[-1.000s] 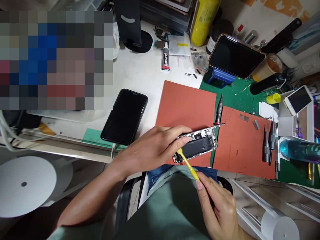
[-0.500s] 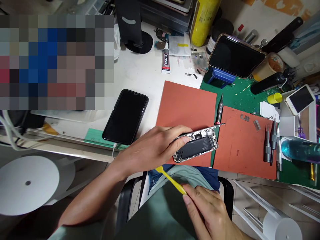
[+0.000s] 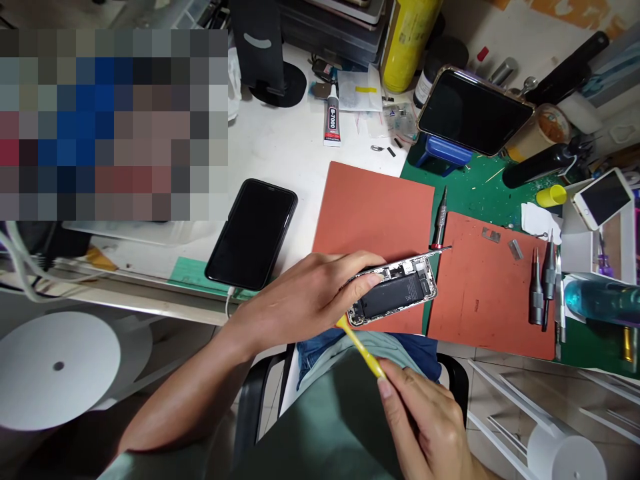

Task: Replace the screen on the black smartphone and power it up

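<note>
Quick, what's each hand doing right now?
Left hand: closed on the opened phone.
Right hand: closed around a yellow brush.

— How is the left hand [image 3: 310,293] held?
— Back up, thumb and fingers closed in a grip, its bare forearm [image 3: 185,393] slanting in from the lower left.
— And the right hand [image 3: 427,413]?
— Lower, thumb and index finger in a pinch, other fingers curled.

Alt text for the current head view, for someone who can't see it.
Left hand grips an opened phone over a red mat; right hand holds a yellow tool, its tip near the phone's corner. A black phone lies left of the mat.
</note>
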`<state>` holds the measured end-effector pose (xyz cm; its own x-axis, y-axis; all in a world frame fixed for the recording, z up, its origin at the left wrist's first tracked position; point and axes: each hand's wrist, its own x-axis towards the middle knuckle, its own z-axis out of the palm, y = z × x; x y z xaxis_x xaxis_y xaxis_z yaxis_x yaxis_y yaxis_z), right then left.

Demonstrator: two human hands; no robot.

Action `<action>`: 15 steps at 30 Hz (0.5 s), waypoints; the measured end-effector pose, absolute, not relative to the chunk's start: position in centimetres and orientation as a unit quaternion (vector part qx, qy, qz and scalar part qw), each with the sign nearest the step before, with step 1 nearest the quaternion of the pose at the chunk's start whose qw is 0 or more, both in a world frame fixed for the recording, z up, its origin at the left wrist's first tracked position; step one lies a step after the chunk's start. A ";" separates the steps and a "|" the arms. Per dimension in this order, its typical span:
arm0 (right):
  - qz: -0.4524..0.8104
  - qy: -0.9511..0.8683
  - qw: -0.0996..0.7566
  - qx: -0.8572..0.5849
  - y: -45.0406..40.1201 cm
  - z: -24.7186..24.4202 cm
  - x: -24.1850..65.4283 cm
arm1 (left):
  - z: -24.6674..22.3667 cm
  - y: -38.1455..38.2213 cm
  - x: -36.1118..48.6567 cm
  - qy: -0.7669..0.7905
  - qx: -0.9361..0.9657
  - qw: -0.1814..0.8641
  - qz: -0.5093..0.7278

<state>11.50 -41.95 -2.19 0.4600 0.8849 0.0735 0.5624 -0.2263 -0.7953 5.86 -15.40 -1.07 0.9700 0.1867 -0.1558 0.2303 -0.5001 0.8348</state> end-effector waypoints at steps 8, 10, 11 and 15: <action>0.221 -0.488 0.393 -0.747 -42.2 -2.0 11.3 | -1.1 -15.4 5.8 0.125 0.860 0.493 -0.029; 0.202 -0.471 0.398 -0.761 -42.1 -2.0 11.3 | -1.0 -15.4 5.8 0.127 0.861 0.491 -0.031; 0.192 -0.460 0.398 -0.770 -42.0 -2.0 11.4 | -1.0 -15.4 5.8 0.126 0.862 0.490 -0.032; 0.193 -0.470 0.401 -0.763 -41.9 -2.0 11.4 | -1.1 -15.4 5.8 0.124 0.863 0.489 -0.031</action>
<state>11.38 -41.85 -1.95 0.4847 0.8708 0.0826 0.5620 -0.2377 -0.7923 5.78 -15.37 -1.13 0.9673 0.1841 -0.1744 0.2442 -0.4917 0.8358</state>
